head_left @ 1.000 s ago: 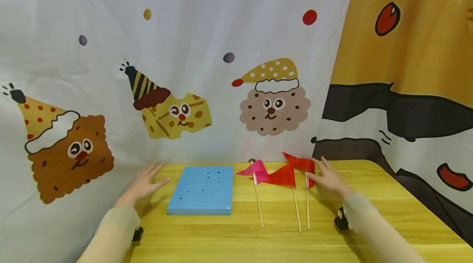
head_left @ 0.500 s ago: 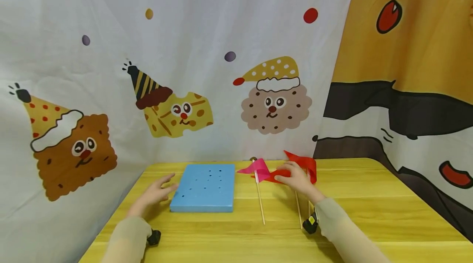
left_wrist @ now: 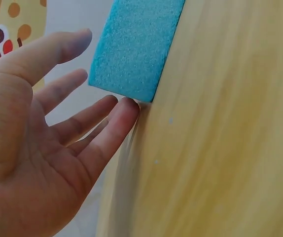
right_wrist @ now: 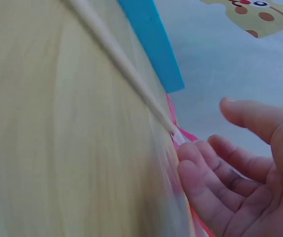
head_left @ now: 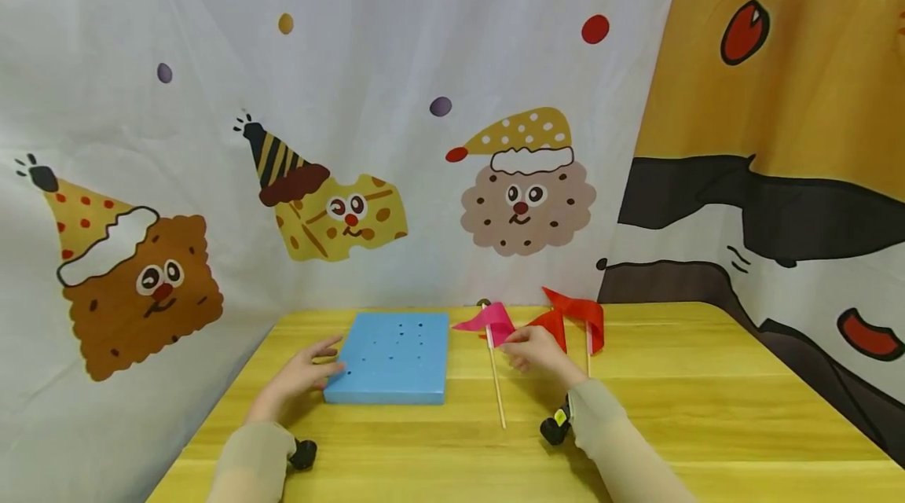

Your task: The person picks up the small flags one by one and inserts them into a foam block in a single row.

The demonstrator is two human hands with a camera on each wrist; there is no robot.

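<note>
Left hand (head_left: 300, 374) is flat and spread, fingers straight, fingertips (left_wrist: 124, 106) touching the near left corner of the blue foam block (head_left: 390, 357); grips nothing. Right hand (head_left: 539, 351) is loosely open, fingertips (right_wrist: 193, 160) resting on the pink flag (head_left: 488, 322) where the cloth meets its stick (head_left: 496, 385); no pinch closed round it yet, as far as the wrist view shows.

The pink flag lies flat on the yellow table (head_left: 707, 401), just right of the foam block, stick pointing toward the person. Two red flags (head_left: 576, 318) lie just beside it to the right, partly behind the right hand. The foam block sits left of centre, top face with small holes (head_left: 403, 338).

To do this step well, judging from the pose: pinch the stick close under the cloth with thumb and forefinger, not the cloth itself, so the flag doesn't twist. Lift only the pink one and stay off the red cloth next to it. The left hand should press the block edge so it can't slide.

No brand, label or readable writing anywhere; backdrop cloth (head_left: 424, 94) has only cartoon biscuits in party hats.
</note>
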